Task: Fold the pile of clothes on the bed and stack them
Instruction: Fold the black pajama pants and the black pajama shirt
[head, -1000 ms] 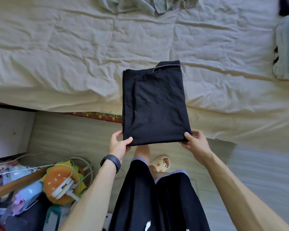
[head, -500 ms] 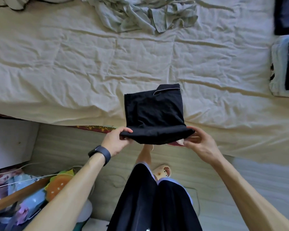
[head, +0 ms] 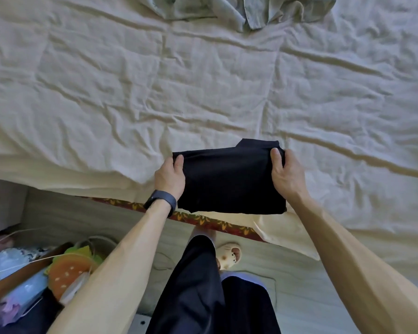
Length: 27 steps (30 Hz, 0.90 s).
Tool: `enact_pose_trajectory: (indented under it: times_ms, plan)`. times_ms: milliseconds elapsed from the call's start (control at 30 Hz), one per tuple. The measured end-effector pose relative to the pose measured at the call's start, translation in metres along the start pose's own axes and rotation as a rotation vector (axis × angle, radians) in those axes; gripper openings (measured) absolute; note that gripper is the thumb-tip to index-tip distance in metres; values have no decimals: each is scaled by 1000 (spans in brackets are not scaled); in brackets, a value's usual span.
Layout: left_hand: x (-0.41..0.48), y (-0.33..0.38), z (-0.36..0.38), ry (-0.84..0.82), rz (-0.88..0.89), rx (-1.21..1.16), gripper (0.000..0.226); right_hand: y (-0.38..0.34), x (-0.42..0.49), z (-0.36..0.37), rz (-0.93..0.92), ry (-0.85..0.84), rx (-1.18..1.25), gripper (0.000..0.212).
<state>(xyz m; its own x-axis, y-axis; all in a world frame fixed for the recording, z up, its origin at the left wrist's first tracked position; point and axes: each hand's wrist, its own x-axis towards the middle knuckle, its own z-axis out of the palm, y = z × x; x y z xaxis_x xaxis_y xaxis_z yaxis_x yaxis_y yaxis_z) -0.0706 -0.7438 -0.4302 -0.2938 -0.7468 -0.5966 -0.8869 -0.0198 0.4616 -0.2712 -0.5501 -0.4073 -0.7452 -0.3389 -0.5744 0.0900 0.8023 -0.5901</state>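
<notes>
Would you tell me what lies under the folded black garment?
Under the black garment lies the cream bedsheet; left hand and right hand grip its sides, fingers beneath hidden.

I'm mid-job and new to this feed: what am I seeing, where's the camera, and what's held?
No machine here: a person's two bare hands, seen from one camera worn on the head, looking down. The left hand, wearing a dark wristband, and the right hand each grip one side of a folded black garment at the near edge of the bed. Crumpled grey-green clothes lie at the far side. Below is the floor, the person's legs and a slipper.
</notes>
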Motion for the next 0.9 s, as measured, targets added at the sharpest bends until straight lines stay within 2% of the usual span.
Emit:
enact_pose_trajectory:
  times_ms: [100,267,467,533,633,700,800,833,900]
  plan:
    - [10,3,-2,30,76,77,43,2,9,8,37,33,-26,32]
    - [34,16,-6,17,89,259,63,1,24,6,36,181,-59,46]
    - [42,15,3,-56,11,461,64,6,47,8,105,60,-332,59]
    - [39,18,3,-9,23,536,62,-2,48,9,116,72,-340,60]
    - [19,22,7,286,244,615,46,-6,31,8,13,222,-312,58]
    - [-2,31,19,360,477,575,49,-7,7,13,-160,329,-336,53]
    - [-26,44,54,119,740,614,66,-2,-15,37,-466,301,-542,48]
    - [-28,45,65,44,774,660,69,3,-15,44,-508,248,-632,49]
    - [-19,37,78,-51,760,726,70,16,-5,49,-479,133,-770,54]
